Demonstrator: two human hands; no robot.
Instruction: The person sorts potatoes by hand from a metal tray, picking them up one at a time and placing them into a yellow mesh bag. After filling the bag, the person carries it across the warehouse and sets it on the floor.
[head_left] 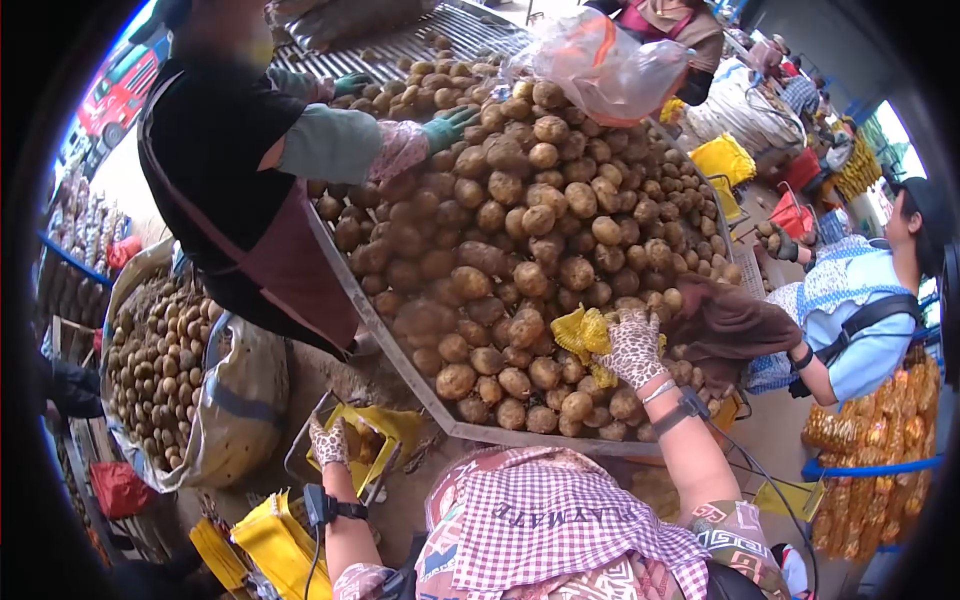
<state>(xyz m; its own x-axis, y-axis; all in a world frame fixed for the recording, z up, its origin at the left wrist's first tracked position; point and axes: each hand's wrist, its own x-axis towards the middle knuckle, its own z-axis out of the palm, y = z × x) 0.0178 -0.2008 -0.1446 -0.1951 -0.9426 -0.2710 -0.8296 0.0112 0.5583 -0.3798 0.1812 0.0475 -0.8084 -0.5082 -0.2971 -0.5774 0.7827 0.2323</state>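
Note:
My left hand (329,443), in a leopard-print glove, is at the left edge of a yellow bag (402,425) held in a metal frame (296,462). Its fingers look closed on the bag's edge, partly hidden. In a matching glove, my right hand (634,350) rests on the near right part of a large potato heap (530,220). Bunched yellow mesh bag (580,334) sticks out from under this hand on both sides, and the fingers appear curled over it. Beside it, on the right, lies a dark brown cloth (735,325).
A metal-rimmed table (385,345) holds the heap. Across it on the left, a co-worker's gloved hand (450,128) touches potatoes. Another person (850,300) stands at right. A big sack of potatoes (165,360) and folded yellow bags (282,545) are at left. Clear plastic (605,65) covers the far corner.

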